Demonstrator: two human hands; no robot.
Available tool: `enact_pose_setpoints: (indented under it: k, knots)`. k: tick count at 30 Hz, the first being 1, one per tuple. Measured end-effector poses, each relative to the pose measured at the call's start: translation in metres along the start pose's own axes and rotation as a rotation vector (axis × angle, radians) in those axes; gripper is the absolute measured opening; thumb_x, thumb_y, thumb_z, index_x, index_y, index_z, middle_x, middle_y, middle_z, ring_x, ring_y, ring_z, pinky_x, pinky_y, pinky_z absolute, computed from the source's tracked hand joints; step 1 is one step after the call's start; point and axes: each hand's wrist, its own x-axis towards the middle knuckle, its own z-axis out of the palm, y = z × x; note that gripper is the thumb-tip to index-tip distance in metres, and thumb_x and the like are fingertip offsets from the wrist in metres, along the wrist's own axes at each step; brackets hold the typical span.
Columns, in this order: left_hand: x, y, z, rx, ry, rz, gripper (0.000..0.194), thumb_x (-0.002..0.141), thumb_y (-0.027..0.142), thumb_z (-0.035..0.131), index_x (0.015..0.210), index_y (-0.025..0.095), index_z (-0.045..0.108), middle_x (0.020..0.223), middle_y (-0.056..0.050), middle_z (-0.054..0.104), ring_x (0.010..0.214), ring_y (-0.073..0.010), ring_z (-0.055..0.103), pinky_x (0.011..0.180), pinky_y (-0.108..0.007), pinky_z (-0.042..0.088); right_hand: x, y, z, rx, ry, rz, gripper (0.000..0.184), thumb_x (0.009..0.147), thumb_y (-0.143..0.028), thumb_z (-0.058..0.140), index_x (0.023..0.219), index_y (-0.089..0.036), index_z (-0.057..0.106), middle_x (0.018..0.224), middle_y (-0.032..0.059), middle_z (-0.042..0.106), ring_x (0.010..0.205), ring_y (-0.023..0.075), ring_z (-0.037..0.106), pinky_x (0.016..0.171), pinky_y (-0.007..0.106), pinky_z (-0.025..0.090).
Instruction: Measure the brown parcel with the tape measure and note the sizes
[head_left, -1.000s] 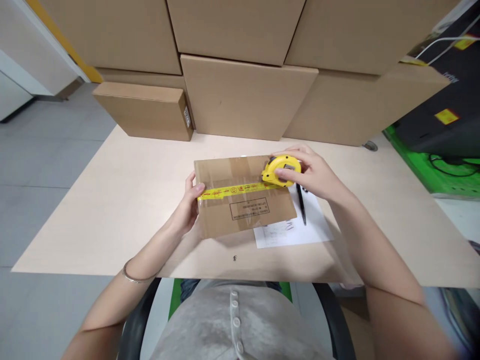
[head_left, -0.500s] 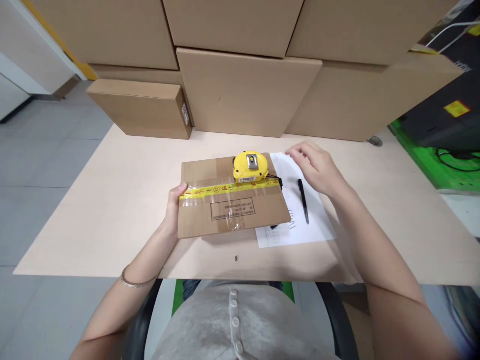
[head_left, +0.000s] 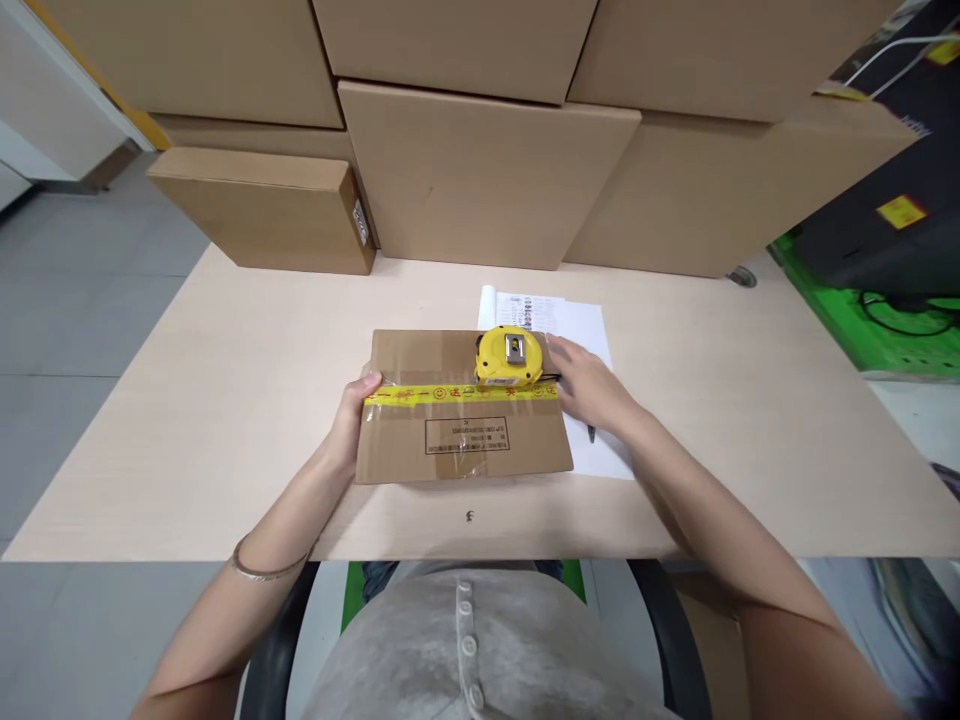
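Note:
A flat cardboard box (head_left: 405,440) with a yellow printed tape strip across it lies before me, above the tabletop's front part. My left hand (head_left: 351,415) grips its left edge, thumb on top. At the right edge my right hand (head_left: 589,385) has its fingers closed against the box, close to the tape measure; the fingers' undersides are hidden. The yellow tape measure (head_left: 508,356) rests on the box's upper right part, its black strap reaching toward my right hand. White paper sheets (head_left: 600,460) lie partly under the box. A black pen (head_left: 592,434) is mostly covered by my right hand.
Large cardboard boxes (head_left: 480,180) are stacked along the back of the table (head_left: 187,430). A smaller closed carton (head_left: 262,215) stands at the back left. To the right, a dark machine (head_left: 862,230) sits on a green surface with a cable. A chair armrest (head_left: 671,640) is below.
My right hand has come left and down from above the paper to the box's right edge. The box sits straighter, and the paper's printed upper part now shows behind it.

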Motion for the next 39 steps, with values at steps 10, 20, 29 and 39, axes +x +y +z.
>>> enact_pose_setpoints:
  k: [10, 20, 29, 39]
  knots:
    - [0.006, 0.005, -0.007, 0.094, -0.035, -0.071, 0.066, 0.064, 0.062, 0.080, 0.114, 0.018, 0.072, 0.095, -0.013, 0.085, 0.096, -0.0417, 0.081, 0.072, -0.044, 0.067, -0.060, -0.022, -0.008, -0.160, -0.260, 0.577, 0.053, 0.108, -0.050, 0.037, 0.105, -0.011, 0.072, 0.092, 0.0251, 0.078, 0.090, 0.0415, 0.077, 0.076, 0.047, 0.052]
    - [0.004, 0.003, -0.012, 0.120, 0.028, -0.109, 0.063, 0.069, 0.063, 0.072, 0.114, 0.019, 0.073, 0.088, -0.011, 0.084, 0.094, -0.0413, 0.081, 0.069, -0.044, 0.068, -0.073, 0.006, -0.010, 0.246, -0.149, 0.448, 0.032, 0.105, -0.039, 0.042, 0.083, -0.022, 0.057, 0.091, 0.0134, 0.074, 0.087, 0.0304, 0.071, 0.080, 0.041, 0.049]
    - [0.003, 0.001, -0.015, 0.080, 0.040, -0.114, 0.054, 0.072, 0.059, 0.071, 0.105, 0.017, 0.074, 0.084, -0.012, 0.082, 0.089, -0.0406, 0.081, 0.064, -0.044, 0.067, -0.086, -0.023, 0.014, 0.878, 0.160, 0.386, 0.048, 0.086, -0.071, 0.066, 0.080, -0.027, 0.048, 0.057, -0.0048, 0.054, 0.047, 0.0139, 0.048, 0.048, 0.029, 0.039]
    - [0.001, -0.001, -0.007, 0.036, 0.042, 0.013, 0.055, 0.066, 0.051, 0.082, 0.112, 0.022, 0.069, 0.097, -0.007, 0.084, 0.093, -0.0364, 0.080, 0.069, -0.038, 0.065, -0.085, -0.044, 0.029, 1.023, 0.174, 0.371, 0.032, 0.072, -0.041, 0.076, 0.060, -0.026, 0.050, 0.053, -0.0043, 0.052, 0.047, 0.0113, 0.043, 0.047, 0.027, 0.033]
